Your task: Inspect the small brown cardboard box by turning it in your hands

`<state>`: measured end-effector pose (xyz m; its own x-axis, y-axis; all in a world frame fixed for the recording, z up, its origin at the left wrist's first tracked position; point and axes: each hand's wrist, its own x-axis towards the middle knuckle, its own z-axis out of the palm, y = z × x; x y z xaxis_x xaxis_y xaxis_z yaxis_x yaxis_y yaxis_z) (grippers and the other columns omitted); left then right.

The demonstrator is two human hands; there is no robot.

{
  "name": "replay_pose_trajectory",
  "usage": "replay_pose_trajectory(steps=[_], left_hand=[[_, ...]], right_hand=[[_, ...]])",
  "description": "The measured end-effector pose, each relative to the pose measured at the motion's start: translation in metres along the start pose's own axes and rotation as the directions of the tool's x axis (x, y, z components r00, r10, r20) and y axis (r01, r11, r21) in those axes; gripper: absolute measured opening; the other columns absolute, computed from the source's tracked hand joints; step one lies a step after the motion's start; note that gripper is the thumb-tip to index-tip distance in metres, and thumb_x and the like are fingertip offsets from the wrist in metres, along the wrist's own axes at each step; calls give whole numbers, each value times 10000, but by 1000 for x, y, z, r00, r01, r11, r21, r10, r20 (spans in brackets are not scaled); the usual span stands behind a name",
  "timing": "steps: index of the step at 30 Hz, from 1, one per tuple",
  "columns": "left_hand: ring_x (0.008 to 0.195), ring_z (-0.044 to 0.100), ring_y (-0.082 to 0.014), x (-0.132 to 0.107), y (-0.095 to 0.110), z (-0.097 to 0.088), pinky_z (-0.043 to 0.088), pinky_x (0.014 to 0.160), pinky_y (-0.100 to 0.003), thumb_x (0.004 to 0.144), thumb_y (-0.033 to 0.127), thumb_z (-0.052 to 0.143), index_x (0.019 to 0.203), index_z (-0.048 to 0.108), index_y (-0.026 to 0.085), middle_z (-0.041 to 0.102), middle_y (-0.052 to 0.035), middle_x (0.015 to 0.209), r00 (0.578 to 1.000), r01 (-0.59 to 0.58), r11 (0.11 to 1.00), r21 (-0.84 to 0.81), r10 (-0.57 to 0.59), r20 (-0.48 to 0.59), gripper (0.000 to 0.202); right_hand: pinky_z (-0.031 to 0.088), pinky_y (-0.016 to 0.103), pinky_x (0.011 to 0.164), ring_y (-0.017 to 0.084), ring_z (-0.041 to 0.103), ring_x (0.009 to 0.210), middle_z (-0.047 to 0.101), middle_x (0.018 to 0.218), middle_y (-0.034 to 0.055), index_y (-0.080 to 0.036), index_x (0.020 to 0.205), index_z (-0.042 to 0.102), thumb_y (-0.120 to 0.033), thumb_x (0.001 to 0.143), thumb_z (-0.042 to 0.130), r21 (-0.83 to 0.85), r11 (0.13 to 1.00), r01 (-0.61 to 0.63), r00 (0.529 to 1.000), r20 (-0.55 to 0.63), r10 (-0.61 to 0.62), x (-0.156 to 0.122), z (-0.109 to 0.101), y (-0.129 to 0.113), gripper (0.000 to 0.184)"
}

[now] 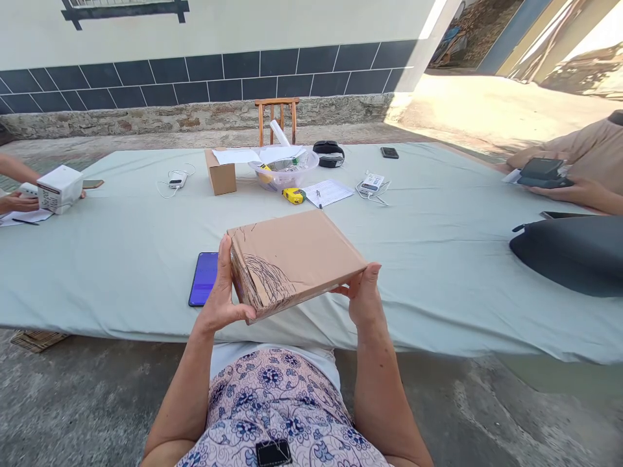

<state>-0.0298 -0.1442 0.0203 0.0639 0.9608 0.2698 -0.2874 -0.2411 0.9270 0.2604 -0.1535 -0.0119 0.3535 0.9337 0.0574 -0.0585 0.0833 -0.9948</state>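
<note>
The widest space is taken by a table [438, 272] draped in a pale green cloth, with one wooden chair [277, 117] set at its far side and one black case [574, 253] laid at its right end. Above the near edge, a cardboard box [296, 250] is held up at a tilt, grasped at both ends by the person's two hands, with both forearms stretched forward. Its left end is pressed by the left hand [221, 298], the fingers pointed upward and the thumb laid along the near corner; its near right corner is gripped by the right hand [364, 295], thumb uppermost and fingers tucked beneath. Dark scribbled strokes are borne by the box near its left corner, but no word can be read in them. Farther off are seen one plastic basin [311, 162], one smaller carton [222, 181] beside it, and, at the left, one white box [63, 185] printed with black lettering that cannot be surely read. One phone [202, 282], its screen lit blue-violet, is partly covered by the left hand. Two white cabled devices [372, 183] are counted, then one yellow tape measure [294, 195] near the basin.
</note>
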Motion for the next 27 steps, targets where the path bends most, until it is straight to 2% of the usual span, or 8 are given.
replay_pose_trajectory(steps=[3,5,9,13,16,19,24,27], left_hand=[[1666,57,-476,2,0,-7,217,1325,-594,286,578,1051,1620,428,346,253,-127,1778,991,-52,991,126,35,128,1490],[1665,58,-479,2,2,-10,207,1322,-617,292,577,1050,1637,397,348,233,-134,1783,986,-65,982,178,35,165,1512],[1666,44,-477,1,7,-12,156,1330,-627,281,519,1067,1657,358,323,248,-165,1772,979,-46,973,227,-2,205,1560],[1667,26,-474,0,9,-11,109,1339,-618,308,451,1080,1653,368,318,243,-161,1774,984,-21,978,205,-16,178,1528],[1672,55,-451,0,8,-11,146,1347,-564,421,426,1068,1658,362,315,223,-144,1786,989,-18,986,166,-7,149,1429],[1675,123,-404,2,4,-11,189,1347,-487,527,426,1037,1657,368,336,211,-104,1799,990,-28,994,106,13,139,1316],[1662,207,-378,8,-2,-9,383,1260,-425,582,578,980,1588,483,357,286,-86,1778,998,13,999,-49,-10,65,1144],[1637,285,-372,12,-5,-6,438,1217,-426,609,641,944,1572,495,359,353,-89,1750,998,59,990,-131,-54,38,1099]], right_hand=[[634,344,590,298,746,951,795,1055,114,-254,1289,709,-1055,742,287,-11,1000,-15,1000,16,15,0,-3,-1,1058],[636,355,594,306,746,960,798,1055,117,-245,1276,719,-1061,734,285,-13,1000,-20,1000,8,20,-1,-3,-3,1071],[616,344,568,290,734,914,795,1069,118,-238,1251,723,-1058,736,295,-21,1000,-11,1000,-24,10,-2,0,-5,1058],[608,349,552,265,704,817,782,1000,105,-246,1223,724,-1029,779,294,-32,999,3,1000,-20,-3,-1,0,-3,997],[613,366,572,254,681,793,755,962,95,-246,1202,729,-1003,795,362,-57,998,9,1000,-16,-10,1,-1,0,934],[621,370,620,274,694,927,749,1079,103,-254,1194,727,-971,808,433,-68,998,15,1000,-5,-15,1,-1,1,866],[618,360,726,284,694,1081,772,1131,84,-260,1162,741,-880,858,508,-50,996,74,996,51,-71,-2,3,-8,728],[619,383,827,286,691,1120,785,1134,75,-269,1161,760,-827,856,577,-40,994,104,992,78,-101,-5,4,-15,662]])
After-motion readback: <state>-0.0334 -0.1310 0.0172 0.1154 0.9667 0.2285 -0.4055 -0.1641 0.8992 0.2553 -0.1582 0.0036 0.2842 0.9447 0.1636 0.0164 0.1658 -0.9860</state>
